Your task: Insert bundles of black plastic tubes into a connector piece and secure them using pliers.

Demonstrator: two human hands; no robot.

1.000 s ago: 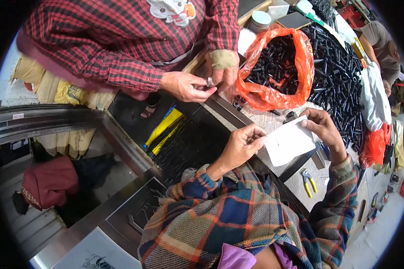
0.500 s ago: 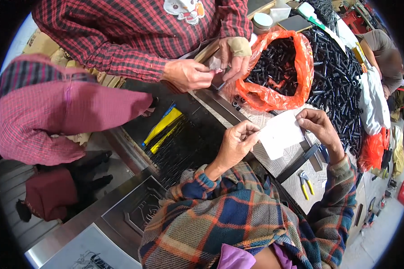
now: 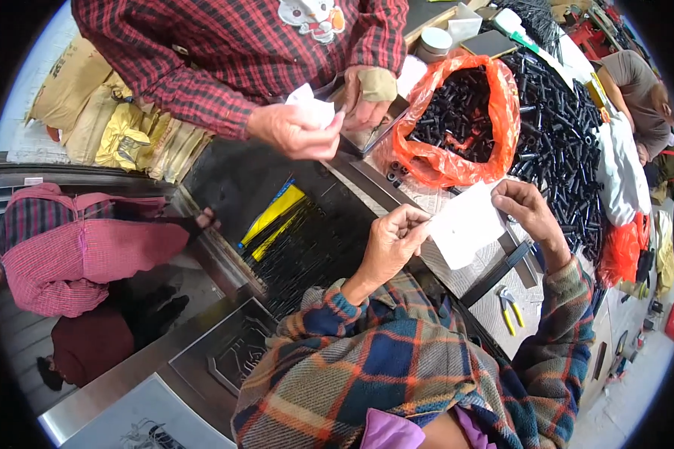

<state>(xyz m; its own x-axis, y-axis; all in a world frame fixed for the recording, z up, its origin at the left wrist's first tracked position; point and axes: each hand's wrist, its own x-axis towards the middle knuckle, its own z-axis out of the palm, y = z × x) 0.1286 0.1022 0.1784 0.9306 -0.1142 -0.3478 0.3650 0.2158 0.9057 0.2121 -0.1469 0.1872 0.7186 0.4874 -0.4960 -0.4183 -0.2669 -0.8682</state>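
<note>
A flat white sheet (image 3: pixel 468 233), perhaps paper or a thin bag, is stretched between my two hands above the worktable. My left hand (image 3: pixel 393 243) pinches its left edge between thumb and fingers. At the upper right corner, my right hand (image 3: pixel 530 213) grips it the same way. Just below the sheet lies a dark metal bar fixture (image 3: pixel 494 275) on the patterned table cover. Pliers with yellow handles (image 3: pixel 512 308) rest nearer to me. Beyond my hands stands an orange plastic bag (image 3: pixel 507 97) holding many small black tubular parts.
Loose black parts (image 3: pixel 573 153) are heaped right of the bag. Across from me, a person in a red checked shirt (image 3: pixel 225 45) holds a crumpled white piece (image 3: pixel 312 112). Black strips and a yellow-blue wrapper (image 3: pixel 277 213) lie on the dark surface to my left.
The person opposite has moved their hands apart and lifts a white piece. Another person at the left has shifted further left. My hands and the sheet have barely moved.
</note>
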